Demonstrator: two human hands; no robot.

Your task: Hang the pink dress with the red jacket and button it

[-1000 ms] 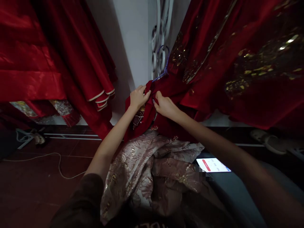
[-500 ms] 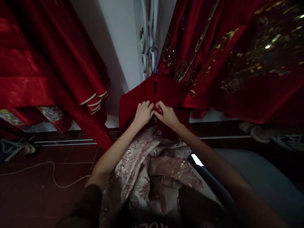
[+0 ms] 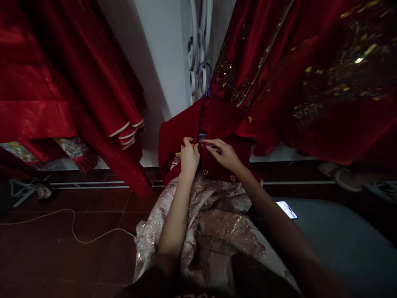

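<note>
While red clothes hang wide on both sides, the left group (image 3: 37,120) to the left of the fingers and the gold-decorated group (image 3: 341,128) to their right, the handled things lie between them. To the right of the fingers, and nearer to the body, there is a grey-blue seat (image 3: 335,248); between the fingers and the body, a shiny patterned cloth (image 3: 229,225) lies in folds. Directly under the fingers is the dark red garment (image 3: 178,128), spread to both sides of them, with its front opening between the two hands. The left hand (image 3: 190,156) pinches the left edge of this opening, its fingers bent and close together. The right hand (image 3: 226,155) comes to the opposite edge with straighter fingers; its thumb and forefinger almost meet, but I cannot tell if they grip cloth. Smaller is the lit phone (image 3: 287,210), to the right of the right fingers, and beyond the fingertips rises the purple hanger (image 3: 209,80). Just left of the left fingers is a beaded ornament (image 3: 176,159); smallest, a pale bluish detail (image 3: 202,135) shows in the opening, just beside the fingertips, too dim to name. In my judgement, the step in hand is the handling of these two edges, and the next move calls for a firm left hold and a fine, exact pinch by the right.
</note>
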